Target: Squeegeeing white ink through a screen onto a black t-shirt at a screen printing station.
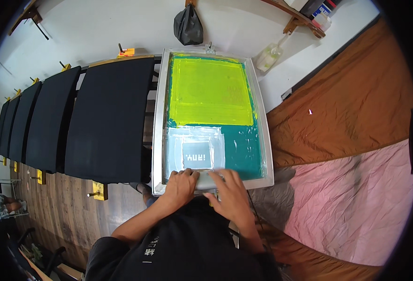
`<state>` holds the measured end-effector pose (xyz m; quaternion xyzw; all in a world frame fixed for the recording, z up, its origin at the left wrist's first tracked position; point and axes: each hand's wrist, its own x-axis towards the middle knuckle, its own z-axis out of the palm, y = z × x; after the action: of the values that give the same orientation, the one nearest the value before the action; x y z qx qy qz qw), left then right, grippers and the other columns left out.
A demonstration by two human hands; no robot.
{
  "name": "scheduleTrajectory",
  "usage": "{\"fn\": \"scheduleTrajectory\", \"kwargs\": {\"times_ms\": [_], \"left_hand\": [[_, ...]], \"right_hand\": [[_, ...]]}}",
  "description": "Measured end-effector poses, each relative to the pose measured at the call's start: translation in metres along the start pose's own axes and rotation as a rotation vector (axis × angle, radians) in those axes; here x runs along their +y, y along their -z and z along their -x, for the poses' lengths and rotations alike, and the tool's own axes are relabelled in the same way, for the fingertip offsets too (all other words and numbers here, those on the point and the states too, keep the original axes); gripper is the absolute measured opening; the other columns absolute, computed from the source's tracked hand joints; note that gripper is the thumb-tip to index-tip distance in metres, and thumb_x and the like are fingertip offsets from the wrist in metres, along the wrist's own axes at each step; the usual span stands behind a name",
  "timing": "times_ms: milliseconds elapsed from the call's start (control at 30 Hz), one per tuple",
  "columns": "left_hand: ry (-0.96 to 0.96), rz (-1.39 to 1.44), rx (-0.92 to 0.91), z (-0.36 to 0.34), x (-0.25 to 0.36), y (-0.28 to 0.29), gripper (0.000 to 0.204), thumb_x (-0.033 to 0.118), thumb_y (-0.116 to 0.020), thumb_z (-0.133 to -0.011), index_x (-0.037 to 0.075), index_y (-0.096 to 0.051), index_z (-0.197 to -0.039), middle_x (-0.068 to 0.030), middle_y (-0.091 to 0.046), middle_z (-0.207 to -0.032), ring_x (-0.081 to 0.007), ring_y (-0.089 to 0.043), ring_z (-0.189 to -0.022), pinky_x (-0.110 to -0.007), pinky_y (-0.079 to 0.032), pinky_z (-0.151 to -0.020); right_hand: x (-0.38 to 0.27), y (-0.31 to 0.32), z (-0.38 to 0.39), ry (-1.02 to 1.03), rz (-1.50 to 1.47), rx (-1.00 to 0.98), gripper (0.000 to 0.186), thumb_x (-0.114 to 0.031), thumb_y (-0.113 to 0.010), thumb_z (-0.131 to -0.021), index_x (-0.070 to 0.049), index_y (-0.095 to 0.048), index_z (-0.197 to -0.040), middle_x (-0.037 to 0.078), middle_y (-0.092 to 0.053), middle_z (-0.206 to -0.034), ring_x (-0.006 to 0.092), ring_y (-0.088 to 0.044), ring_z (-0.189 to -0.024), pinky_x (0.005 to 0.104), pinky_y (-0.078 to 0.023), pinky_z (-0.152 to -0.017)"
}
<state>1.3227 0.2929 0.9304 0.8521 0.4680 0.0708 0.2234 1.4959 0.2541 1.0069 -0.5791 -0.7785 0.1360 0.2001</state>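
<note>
A screen-printing frame [266,140] with a pale metal rim lies in front of me. Its teal mesh [240,157] carries a large yellow-green coated block [211,91] at the far end. White ink [174,140] surrounds a small lettered window nearer me. At the near rim, my left hand [183,185] curls its fingers over a grey squeegee [203,181], whose lower edge is hidden. My right hand [229,194] is over the squeegee's right end, fingers apart and slightly blurred, thumb held away from them.
Black fabric-covered boards [110,119] stand in a row to the left, with yellow clamps [98,191] along their ends. A black bag [188,25] hangs on the far wall. Brown cloth [342,89] and pink cloth [342,201] drape at the right.
</note>
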Motion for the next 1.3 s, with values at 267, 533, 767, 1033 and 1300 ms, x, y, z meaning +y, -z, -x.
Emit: {"fn": "scheduleTrajectory", "kwargs": {"times_ms": [267, 533, 767, 1033, 1300], "left_hand": [[-0.059, 0.067, -0.027, -0.005, -0.008, -0.002, 0.027, 0.008, -0.069, -0.066, 0.004, -0.065, -0.092, -0.0172, -0.065, -0.082, -0.0366, -0.066, -0.077, -0.044, -0.054, -0.069], [0.061, 0.076, -0.061, -0.063, -0.019, 0.044, 0.022, 0.006, -0.062, -0.072, 0.007, -0.070, -0.092, -0.0199, -0.068, -0.083, -0.0384, -0.067, -0.078, -0.046, -0.055, -0.072], [-0.056, 0.042, 0.200, -0.035, -0.033, 0.003, 0.044, -0.003, -0.062, -0.068, 0.002, -0.060, -0.112, -0.0184, -0.064, -0.109, -0.0338, -0.064, -0.100, -0.042, -0.049, -0.083], [-0.063, 0.026, 0.023, 0.002, -0.026, 0.035, 0.028, 0.008, -0.065, -0.065, 0.008, -0.066, -0.094, -0.0108, -0.067, -0.079, -0.0286, -0.067, -0.077, -0.045, -0.047, -0.083], [0.018, -0.004, 0.120, -0.079, -0.033, 0.025, 0.018, 0.006, -0.061, -0.069, 0.006, -0.065, -0.087, -0.0167, -0.067, -0.079, -0.0342, -0.067, -0.072, -0.046, -0.051, -0.069]], "right_hand": [[0.034, -0.044, -0.021, -0.051, 0.004, -0.388, 0.024, 0.003, -0.064, -0.065, 0.001, -0.063, -0.088, 0.020, -0.064, -0.094, 0.0388, -0.061, -0.093, 0.0453, -0.051, -0.077], [0.047, -0.027, -0.089, -0.072, 0.066, -0.413, 0.019, 0.000, -0.062, -0.067, -0.001, -0.065, -0.085, 0.022, -0.066, -0.084, 0.0407, -0.064, -0.085, 0.0472, -0.052, -0.074], [0.038, -0.072, -0.053, -0.017, 0.071, -0.120, 0.033, 0.005, -0.052, -0.076, -0.004, -0.057, -0.108, 0.017, -0.054, -0.110, 0.0365, -0.054, -0.103, 0.0461, -0.053, -0.077], [-0.001, -0.041, -0.043, -0.103, -0.059, -0.326, 0.034, 0.004, -0.062, -0.067, -0.004, -0.063, -0.100, 0.017, -0.062, -0.097, 0.0367, -0.059, -0.097, 0.0455, -0.050, -0.083], [0.067, -0.045, -0.116, -0.019, 0.067, -0.337, 0.022, 0.001, -0.059, -0.074, -0.004, -0.064, -0.095, 0.020, -0.064, -0.093, 0.0397, -0.062, -0.092, 0.0475, -0.052, -0.077]]}}
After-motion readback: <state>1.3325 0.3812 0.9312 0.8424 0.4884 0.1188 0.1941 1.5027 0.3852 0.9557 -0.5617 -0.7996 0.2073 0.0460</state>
